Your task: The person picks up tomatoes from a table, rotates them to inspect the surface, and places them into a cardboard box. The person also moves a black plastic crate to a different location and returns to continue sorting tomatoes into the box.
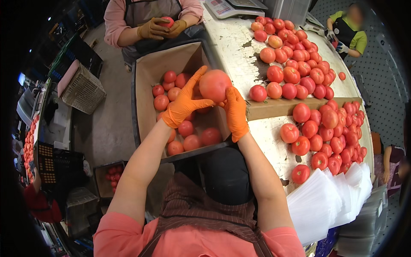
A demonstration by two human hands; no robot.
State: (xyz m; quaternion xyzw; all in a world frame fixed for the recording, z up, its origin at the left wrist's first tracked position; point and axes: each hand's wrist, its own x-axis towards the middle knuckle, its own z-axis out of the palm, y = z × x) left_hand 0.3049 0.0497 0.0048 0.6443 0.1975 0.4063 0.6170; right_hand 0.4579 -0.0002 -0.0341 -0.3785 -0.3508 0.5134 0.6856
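A large pink-red tomato (215, 85) is between my orange-gloved hands, above a paper-lined crate (144, 115). My left hand (184, 104) spreads thumb and forefinger around its left side, the tips at its edge. At the lower right of that tomato, the fingers of my right hand (236, 110) press against it. Several loose tomatoes (186, 128) lie in the crate below; my hands hide some of them. To the right, a worn white table (234, 41) bears two groups of tomatoes, parted by a cardboard strip (273, 107).
Across the crate, a co-worker's gloved hands (160, 29) hold a tomato. White packing sheets (321, 199) lie at the table's near right. A weighing scale (236, 8) stands at its far end. A second crate of tomatoes (110, 176) is at lower left, below a plastic basket (84, 86).
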